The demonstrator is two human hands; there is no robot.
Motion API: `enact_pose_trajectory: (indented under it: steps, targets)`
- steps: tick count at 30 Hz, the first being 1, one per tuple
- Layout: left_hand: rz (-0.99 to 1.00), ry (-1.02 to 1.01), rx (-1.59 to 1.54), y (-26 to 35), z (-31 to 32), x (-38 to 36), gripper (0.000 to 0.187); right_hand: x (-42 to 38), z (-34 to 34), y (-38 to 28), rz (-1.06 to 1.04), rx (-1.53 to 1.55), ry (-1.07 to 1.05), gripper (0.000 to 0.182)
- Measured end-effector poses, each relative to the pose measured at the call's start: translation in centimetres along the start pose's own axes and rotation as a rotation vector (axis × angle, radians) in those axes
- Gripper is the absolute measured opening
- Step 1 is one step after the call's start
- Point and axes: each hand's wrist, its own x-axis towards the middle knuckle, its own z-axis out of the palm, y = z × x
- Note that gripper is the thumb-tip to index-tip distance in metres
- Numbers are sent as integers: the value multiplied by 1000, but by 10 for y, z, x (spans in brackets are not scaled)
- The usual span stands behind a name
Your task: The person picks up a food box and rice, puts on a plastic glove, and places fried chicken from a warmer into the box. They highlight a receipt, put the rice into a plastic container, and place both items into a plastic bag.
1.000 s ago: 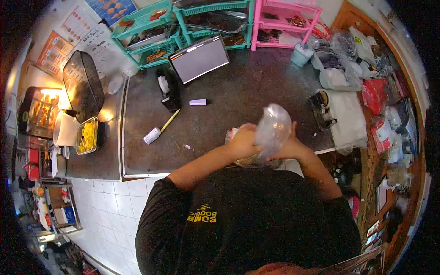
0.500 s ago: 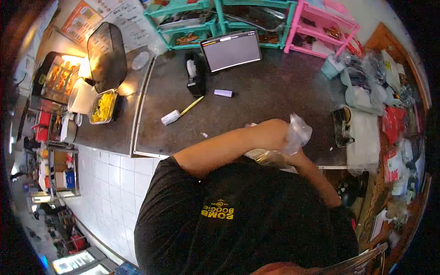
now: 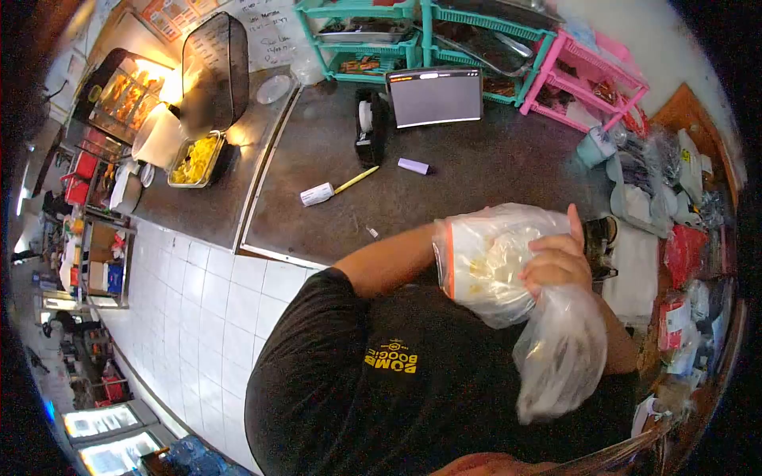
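Note:
A clear plastic bag [image 3: 496, 274] is held up in front of my chest, over the counter's front edge. Inside it shows a white box-like package with an orange edge [image 3: 450, 258]. My right hand [image 3: 559, 262] grips the bag at its right side, fingers curled into the plastic and one finger pointing up. Loose, bunched plastic [image 3: 559, 357] hangs below that hand against my black shirt. My left forearm [image 3: 389, 258] reaches in from the left and ends behind the bag, which hides the left hand and its fingers.
On the dark counter [image 3: 302, 143] lie a white-and-yellow marker-like stick [image 3: 317, 194] and a purple cap-like piece [image 3: 414, 166]. A tablet [image 3: 436, 99] stands beside a black tape dispenser [image 3: 369, 127]. Yellow food fills a tray [image 3: 194, 163] at left. Plastic-wrapped supplies [image 3: 683, 254] crowd the right.
The bag, mostly hidden by my arms before, is now raised in full view with the package showing. My right hand has come up onto its side; my left hand has gone behind it.

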Motion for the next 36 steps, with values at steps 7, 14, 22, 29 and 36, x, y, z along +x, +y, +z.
enact_pose_trajectory:
  steps: [7, 14, 22, 29, 36]
  targets:
    - [195, -337, -49, 25, 31, -9, 70, 15, -29, -31, 78, -442, 201, 23]
    - [1521, 485, 2034, 52, 83, -74, 72, 13, -21, 15, 1003, 1083, 587, 50]
    - [1240, 693, 774, -3, -8, -49, 77, 29, -22, -10, 191, 249, -142, 66]
    - [408, -84, -72, -10, 6, -20, 66, 26, -9, -8, 287, -237, -436, 65]
    - [479, 48, 129, 39, 5, -7, 56, -56, 9, 83, 796, -76, -169, 58]
